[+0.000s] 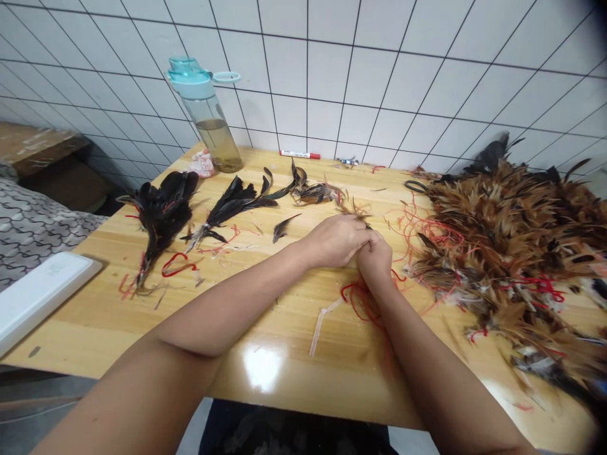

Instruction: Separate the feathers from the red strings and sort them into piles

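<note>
Over the middle of the table, my left hand (339,240) and my right hand (377,256) are pressed together, both with curled fingers. Brownish feathers (356,211) poke out past the far side of my left hand, which is closed on them. What my right fingers pinch is hidden between the hands. Red string (363,303) lies in loops below my right wrist, by a thin whitish strip (317,328). A small loose dark feather (284,229) rests to the left of my hands. Beyond them lies a small bunch of mixed feathers (313,191).
A large brown feather pile (512,234) with tangled red string (436,234) covers the right side. Black feather bunches (165,208) lie left. At the back stand a water bottle (208,120) and a red-capped marker (300,154) against the tiled wall. A white box-like object (47,297) sits at the left edge.
</note>
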Demonstrator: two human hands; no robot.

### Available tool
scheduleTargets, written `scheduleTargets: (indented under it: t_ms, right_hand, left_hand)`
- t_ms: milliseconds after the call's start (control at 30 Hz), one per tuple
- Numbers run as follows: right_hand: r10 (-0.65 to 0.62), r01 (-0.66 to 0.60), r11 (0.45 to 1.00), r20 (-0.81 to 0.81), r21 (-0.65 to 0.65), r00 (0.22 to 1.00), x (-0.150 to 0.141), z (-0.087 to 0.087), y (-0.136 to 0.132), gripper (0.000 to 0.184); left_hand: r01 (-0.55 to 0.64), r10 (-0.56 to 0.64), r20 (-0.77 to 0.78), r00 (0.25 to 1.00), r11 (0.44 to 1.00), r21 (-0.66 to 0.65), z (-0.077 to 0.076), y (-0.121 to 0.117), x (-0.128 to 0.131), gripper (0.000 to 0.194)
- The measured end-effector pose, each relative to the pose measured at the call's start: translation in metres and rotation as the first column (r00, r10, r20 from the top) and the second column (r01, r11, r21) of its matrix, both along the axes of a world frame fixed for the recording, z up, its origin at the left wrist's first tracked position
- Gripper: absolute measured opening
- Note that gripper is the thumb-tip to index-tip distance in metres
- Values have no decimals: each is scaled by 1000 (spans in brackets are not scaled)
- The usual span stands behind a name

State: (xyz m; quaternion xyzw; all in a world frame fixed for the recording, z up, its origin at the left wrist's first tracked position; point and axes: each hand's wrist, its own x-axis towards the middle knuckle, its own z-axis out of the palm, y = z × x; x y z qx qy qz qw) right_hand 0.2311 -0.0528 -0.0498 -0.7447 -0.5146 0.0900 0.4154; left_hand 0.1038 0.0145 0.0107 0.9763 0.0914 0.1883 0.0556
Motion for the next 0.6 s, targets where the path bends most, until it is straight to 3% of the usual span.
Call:
scheduleTargets:
  t_ms: [100,200,333,467,533,600]
  right_hand:
    - [-12,57,981,234,-188,972,-3,8,-3,22]
    - [65,77,933,378,-350,924,-5,13,-5,24]
    - [270,-78,917,464,-392,844,-9,16,-7,29]
    - [438,-345,885,306,-313,845,-12,12,-7,24]
    - [503,-481,859,111,-176,857,-12,8,-5,22]
    - [509,-518,856,-167,-13,845,-10,5,-2,27]
  left_hand:
    - [-33,37,-52,998,997,67,5,-8,2,20]
    - [-54,64,-104,993,993,101,11,-10,3,18]
    - [-74,81,-124,989,995,66,18,6,-5,15]
    - [-31,5,-100,995,964,-264,11,37,-24,11]
    - [-31,-5,-81,997,895,-445,2,49,-31,11]
    - [-11,-8,-32,999,831,-556,-8,55,-33,14]
